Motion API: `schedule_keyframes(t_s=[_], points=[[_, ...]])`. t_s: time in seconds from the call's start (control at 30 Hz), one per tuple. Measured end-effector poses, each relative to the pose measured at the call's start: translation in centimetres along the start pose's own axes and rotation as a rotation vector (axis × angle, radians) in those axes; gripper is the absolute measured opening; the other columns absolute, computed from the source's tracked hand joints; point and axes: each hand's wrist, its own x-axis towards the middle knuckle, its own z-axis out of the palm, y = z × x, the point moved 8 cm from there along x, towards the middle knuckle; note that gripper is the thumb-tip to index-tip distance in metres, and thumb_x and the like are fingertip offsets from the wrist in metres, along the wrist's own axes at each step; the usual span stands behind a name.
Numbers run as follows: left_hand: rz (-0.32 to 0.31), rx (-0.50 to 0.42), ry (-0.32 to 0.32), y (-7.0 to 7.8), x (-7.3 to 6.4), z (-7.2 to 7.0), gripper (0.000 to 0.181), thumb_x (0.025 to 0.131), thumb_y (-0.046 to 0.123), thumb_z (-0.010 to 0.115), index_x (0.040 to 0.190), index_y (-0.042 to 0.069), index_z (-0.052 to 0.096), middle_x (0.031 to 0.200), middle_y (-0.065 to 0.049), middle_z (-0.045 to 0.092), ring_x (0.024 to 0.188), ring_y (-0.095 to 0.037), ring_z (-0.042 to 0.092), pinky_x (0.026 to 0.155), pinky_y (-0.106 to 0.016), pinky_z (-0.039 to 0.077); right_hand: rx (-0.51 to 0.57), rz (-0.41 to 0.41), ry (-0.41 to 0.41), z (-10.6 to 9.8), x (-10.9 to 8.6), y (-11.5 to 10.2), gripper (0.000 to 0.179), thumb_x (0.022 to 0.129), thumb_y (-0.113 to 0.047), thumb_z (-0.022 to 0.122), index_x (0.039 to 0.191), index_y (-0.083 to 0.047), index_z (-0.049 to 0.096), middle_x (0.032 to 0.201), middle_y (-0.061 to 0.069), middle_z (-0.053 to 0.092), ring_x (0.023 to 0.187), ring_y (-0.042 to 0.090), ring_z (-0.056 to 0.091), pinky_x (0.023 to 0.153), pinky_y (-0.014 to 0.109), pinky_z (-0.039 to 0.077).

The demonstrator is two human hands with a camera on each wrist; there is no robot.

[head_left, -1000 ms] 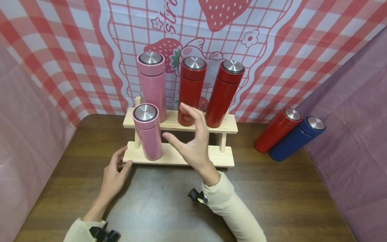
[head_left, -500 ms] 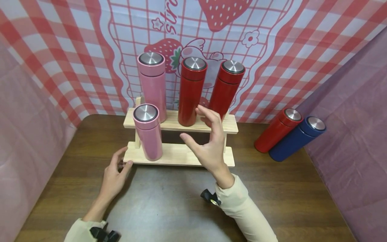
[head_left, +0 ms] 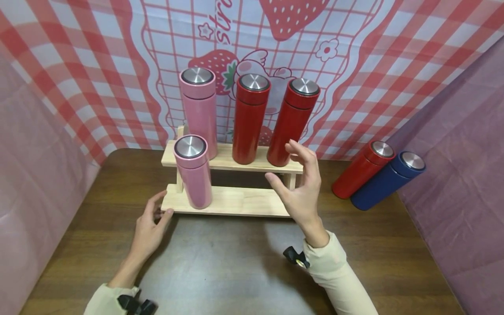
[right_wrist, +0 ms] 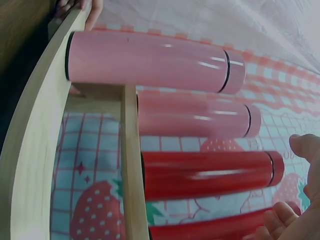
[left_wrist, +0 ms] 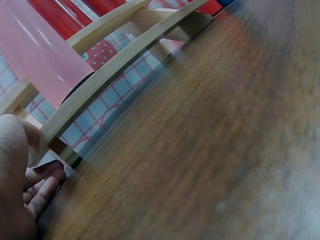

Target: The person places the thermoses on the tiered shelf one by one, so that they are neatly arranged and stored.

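Note:
A two-tier wooden rack (head_left: 232, 202) stands on the table. My left hand (head_left: 149, 225) grips the left end of its lower shelf, with the thumb at the front edge and the fingers around the end in the left wrist view. On that shelf a pink thermos bottle (head_left: 194, 181) stands upright at the left. The upper shelf bears another pink thermos (head_left: 200, 118) and two red thermoses, one in the middle (head_left: 248, 127) and one at the right (head_left: 289, 124). My right hand (head_left: 305, 192) holds nothing; its thumb and fingers are spread before the rack's right end.
A red thermos (head_left: 356, 177) and a blue thermos (head_left: 382, 186) stand side by side on the wooden table (head_left: 220, 262), right of the rack. A strawberry-print cloth (head_left: 334, 26) hangs behind, and a purple cloth (head_left: 464, 144) borders the right side.
My right hand has moved to the right across the front of the rack, from near the pink thermos to the rack's right end. The left hand and the thermoses have stayed in place.

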Motion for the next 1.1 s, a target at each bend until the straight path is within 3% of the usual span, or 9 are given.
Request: schedule_keyframes(t_s=[0.27, 0.43, 0.57, 0.73, 1.1], points=[[0.013, -0.005, 0.006, 0.0, 0.1, -0.1, 0.055, 0.110, 0.010, 0.069, 0.161, 0.002, 0.051, 0.135, -0.033, 0.071, 0.099, 0.003, 0.061, 0.088, -0.008, 0.045, 0.065, 0.040, 0.049, -2.2, -0.2, 1.0, 0.077, 0.091, -0.033, 0.093, 0.144, 0.012, 0.058, 0.135, 0.020, 0.067, 0.132, 0.029, 0.062, 0.110, 0.039, 0.045], [0.011, -0.011, 0.003, 0.0, 0.1, 0.0, 0.055, 0.110, 0.010, 0.069, 0.161, 0.003, 0.051, 0.135, -0.032, 0.072, 0.098, 0.003, 0.061, 0.088, -0.008, 0.045, 0.043, 0.049, 0.065, -3.1, 0.0, 1.1, 0.082, 0.092, -0.040, 0.093, 0.145, 0.012, 0.058, 0.135, 0.026, 0.067, 0.132, 0.030, 0.062, 0.110, 0.039, 0.046], [0.012, -0.012, 0.005, 0.0, 0.1, 0.0, 0.054, 0.110, 0.010, 0.069, 0.161, 0.003, 0.051, 0.132, -0.032, 0.073, 0.097, 0.002, 0.062, 0.087, -0.008, 0.046, 0.037, 0.057, 0.090, -3.9, 0.1, 1.3, 0.086, 0.091, -0.044, 0.094, 0.145, 0.012, 0.057, 0.135, 0.013, 0.069, 0.130, 0.028, 0.063, 0.109, 0.038, 0.046], [0.010, -0.011, 0.003, 0.0, 0.1, 0.1, 0.054, 0.110, 0.010, 0.069, 0.161, 0.003, 0.051, 0.130, -0.032, 0.074, 0.097, 0.001, 0.062, 0.087, -0.009, 0.046, 0.052, 0.066, 0.126, -5.3, 0.4, 1.3, 0.077, 0.088, -0.023, 0.094, 0.146, 0.013, 0.057, 0.136, 0.007, 0.069, 0.131, 0.028, 0.063, 0.111, 0.037, 0.047], [0.022, -0.008, 0.010, 0.0, 0.0, 0.0, 0.054, 0.110, 0.009, 0.069, 0.160, 0.002, 0.051, 0.132, -0.032, 0.073, 0.098, 0.003, 0.061, 0.087, -0.007, 0.045, 0.032, 0.101, 0.271, -9.4, 1.3, 1.5, 0.073, 0.082, -0.007, 0.094, 0.146, 0.007, 0.060, 0.133, 0.010, 0.070, 0.130, 0.032, 0.062, 0.109, 0.036, 0.047]])
